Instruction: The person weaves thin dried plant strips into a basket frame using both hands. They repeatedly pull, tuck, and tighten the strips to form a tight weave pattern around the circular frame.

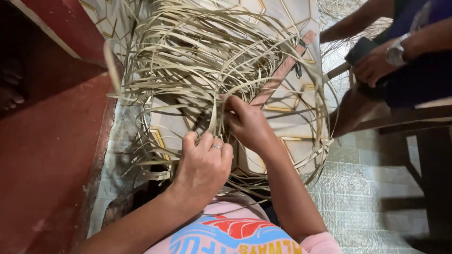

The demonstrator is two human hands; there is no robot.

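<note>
Loosely, a mass of pale flat strips (pixel 197 56) fans and loops over the tiled floor (pixel 367 197), spreading from the person's lap toward the top of the view; no container shows, only this open tangle. The left hand (pixel 202 167), a ring on one finger, has its fingers curled nearly closed around strips low in the bundle. The right hand (pixel 247 122) sits just beside it, its fingers pinched on an upright strip at the tangle's middle. Patterned tiles with gold lines lie under the strips, paler textured tiles to the right. A red wall (pixel 52 141) runs along the left edge. At the top right corner another person's hand (pixel 374 66), wearing a watch, rests by a wooden seat (pixel 400 113).
</note>
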